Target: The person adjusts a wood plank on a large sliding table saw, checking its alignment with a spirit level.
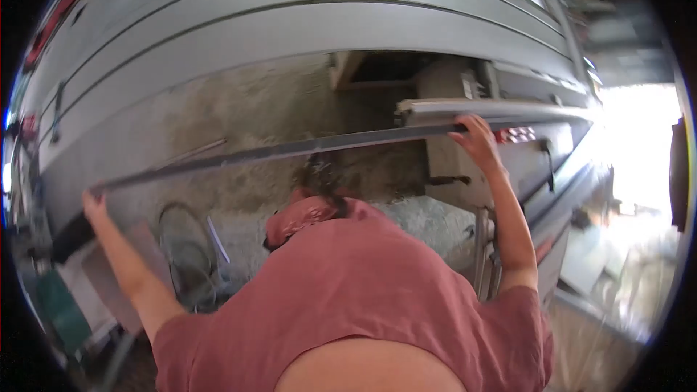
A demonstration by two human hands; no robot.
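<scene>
A long, narrow dark grey bar (290, 149) runs across the view in front of my body. Near its left end, my left hand (94, 205) has its fingers closed on the bar. My right hand (477, 139) grips the bar farther right, thumb and fingers around its edge. Just beyond my right hand lies a pale long profile (501, 109), roughly in line with the bar. A red-and-white patterned object (515, 135) shows beside my right wrist. Motion blur softens the finer detail.
A large grey slatted surface (312, 25) spans the far side. Below is a stained concrete floor (239, 105). A coiled hose (185, 247) and a thin whitish strip (218, 238) lie at lower left. An open-fronted box (348, 72) stands under the slatted surface.
</scene>
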